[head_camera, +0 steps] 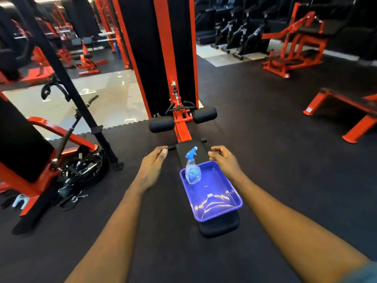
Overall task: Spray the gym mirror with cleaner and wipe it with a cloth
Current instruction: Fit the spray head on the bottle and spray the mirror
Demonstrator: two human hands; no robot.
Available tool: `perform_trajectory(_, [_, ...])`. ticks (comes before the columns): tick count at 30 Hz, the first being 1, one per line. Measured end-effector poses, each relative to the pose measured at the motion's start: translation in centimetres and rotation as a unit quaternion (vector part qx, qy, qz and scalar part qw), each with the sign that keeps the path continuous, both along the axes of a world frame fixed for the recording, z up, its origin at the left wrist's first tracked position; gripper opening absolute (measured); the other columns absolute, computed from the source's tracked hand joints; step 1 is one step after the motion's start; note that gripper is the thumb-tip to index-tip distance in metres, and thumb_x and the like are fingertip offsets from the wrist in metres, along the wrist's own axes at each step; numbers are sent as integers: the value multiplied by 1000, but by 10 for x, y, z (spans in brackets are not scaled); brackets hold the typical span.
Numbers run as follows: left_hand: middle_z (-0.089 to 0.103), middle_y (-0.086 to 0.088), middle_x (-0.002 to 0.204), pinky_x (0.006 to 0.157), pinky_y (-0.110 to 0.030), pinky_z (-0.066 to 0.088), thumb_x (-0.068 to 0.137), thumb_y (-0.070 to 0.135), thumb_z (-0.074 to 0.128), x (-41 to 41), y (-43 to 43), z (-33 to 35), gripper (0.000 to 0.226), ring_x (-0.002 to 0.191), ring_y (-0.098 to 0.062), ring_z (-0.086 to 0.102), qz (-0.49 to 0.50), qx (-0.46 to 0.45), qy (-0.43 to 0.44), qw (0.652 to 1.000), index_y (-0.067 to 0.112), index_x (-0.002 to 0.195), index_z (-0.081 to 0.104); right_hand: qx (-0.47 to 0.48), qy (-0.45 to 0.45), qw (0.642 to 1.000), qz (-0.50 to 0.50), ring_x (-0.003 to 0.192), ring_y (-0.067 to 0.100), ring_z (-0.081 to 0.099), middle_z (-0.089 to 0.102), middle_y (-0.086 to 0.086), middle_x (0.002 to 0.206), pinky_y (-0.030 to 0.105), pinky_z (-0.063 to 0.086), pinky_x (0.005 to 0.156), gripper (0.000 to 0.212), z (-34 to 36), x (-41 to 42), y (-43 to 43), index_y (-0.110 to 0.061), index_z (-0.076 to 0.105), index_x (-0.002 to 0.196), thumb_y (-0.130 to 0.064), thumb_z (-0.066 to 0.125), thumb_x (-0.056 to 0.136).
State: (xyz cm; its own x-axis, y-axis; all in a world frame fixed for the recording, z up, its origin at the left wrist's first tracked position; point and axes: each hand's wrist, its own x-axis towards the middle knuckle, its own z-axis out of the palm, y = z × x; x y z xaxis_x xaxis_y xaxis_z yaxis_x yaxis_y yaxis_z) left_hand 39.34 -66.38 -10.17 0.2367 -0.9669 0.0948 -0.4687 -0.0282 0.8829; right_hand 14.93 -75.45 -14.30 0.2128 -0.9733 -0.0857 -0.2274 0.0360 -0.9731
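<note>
Both grips loosely curled, grasping nothing: left hand [154, 160] and right hand [223, 159] flanking the spray bottle [192, 168]. Clear plastic, blue trigger, upright in the far corner of a glossy purple tray [234, 196] on the padded black counter [220, 226]. Beyond, rubber floor [265, 119].

Two bare arms are being seen

No gloves, rings or watch are being worn on the left hand [153, 162] or right hand [224, 158]; a blue-grey sleeve edge [365, 272] is showing.
</note>
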Motion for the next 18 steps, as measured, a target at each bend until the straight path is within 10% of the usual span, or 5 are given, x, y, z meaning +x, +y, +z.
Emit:
perform_trajectory(5, [67, 19, 112, 83, 1, 38, 111, 29, 45, 28, -85, -26, 21, 103, 12, 59, -27, 28, 3, 999, 34, 109, 65, 42, 13, 999, -27, 101, 16, 68, 68, 1, 112, 19, 50, 73, 25, -35, 28, -55, -18, 58, 122, -27, 67, 100])
perform_trajectory(14, [65, 5, 126, 91, 0, 36, 109, 24, 52, 89, -252, -121, 32, 118, -7, 56, -146, 109, -47, 982, 9, 133, 66, 126, 10, 982, -140, 102, 17, 66, 62, 4, 129, 15, 54, 77, 38, -128, 98, -140, -16, 55, 127, -14, 75, 94])
perform_trajectory(18, [69, 0, 115, 81, 4, 37, 105, 20, 60, 93, -307, -158, 28, 107, -13, 63, -196, 157, -90, 964, 5, 127, 68, 143, 32, 976, -163, 122, 21, 62, 60, -1, 132, 43, 52, 105, 53, -170, 122, -165, -17, 53, 137, -13, 79, 90])
